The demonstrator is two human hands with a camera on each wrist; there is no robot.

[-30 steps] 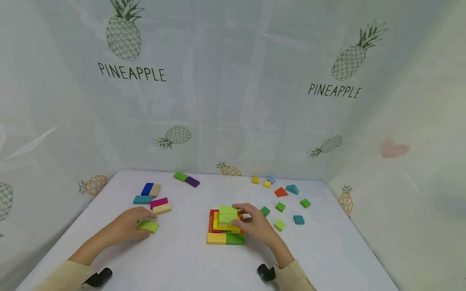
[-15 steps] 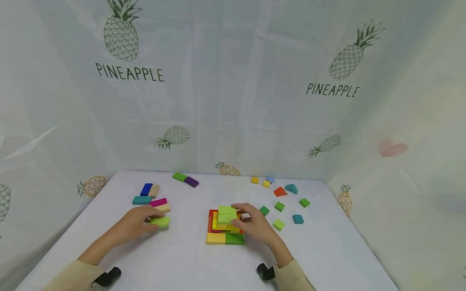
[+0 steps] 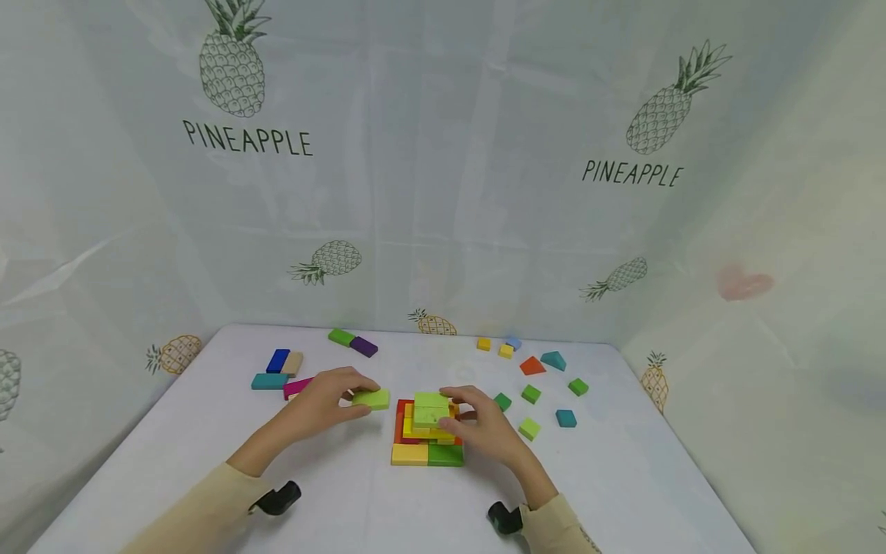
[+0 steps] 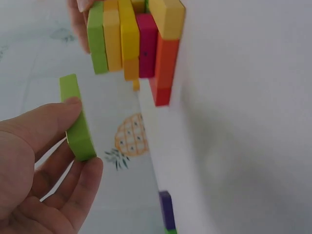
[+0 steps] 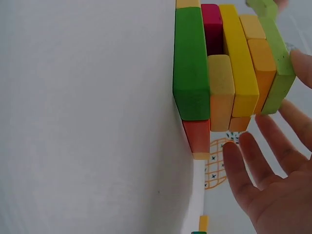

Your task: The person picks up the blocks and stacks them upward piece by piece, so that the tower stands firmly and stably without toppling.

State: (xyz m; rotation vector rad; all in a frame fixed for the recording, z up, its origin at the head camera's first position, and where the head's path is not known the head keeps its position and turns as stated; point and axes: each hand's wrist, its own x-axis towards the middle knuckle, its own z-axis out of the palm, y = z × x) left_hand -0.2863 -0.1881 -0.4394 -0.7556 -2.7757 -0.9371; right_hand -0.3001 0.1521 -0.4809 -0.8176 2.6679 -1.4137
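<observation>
A light green rectangular block (image 3: 374,399) is pinched between the thumb and fingers of my left hand (image 3: 321,408), held off the table just left of a block stack. In the left wrist view that held block (image 4: 78,119) is apart from the stack. The stepped stack has a yellow and green base layer (image 3: 411,455), red, magenta and yellow layers above, and light green blocks (image 3: 431,400) on top. My right hand (image 3: 487,431) is at the stack's right side, thumb and index finger touching the light green top layer, its other fingers extended (image 5: 268,180).
Teal (image 3: 269,382), blue (image 3: 278,360), tan and magenta blocks lie at the left. A green and a purple block (image 3: 364,347) lie at the back. Several small cubes and triangles, including an orange triangle (image 3: 532,365), are scattered right. A pineapple-print sheet (image 3: 443,192) hangs behind.
My left hand has carried the light green block rightward from the left-side blocks towards the stack. The right hand has stayed at the stack's top.
</observation>
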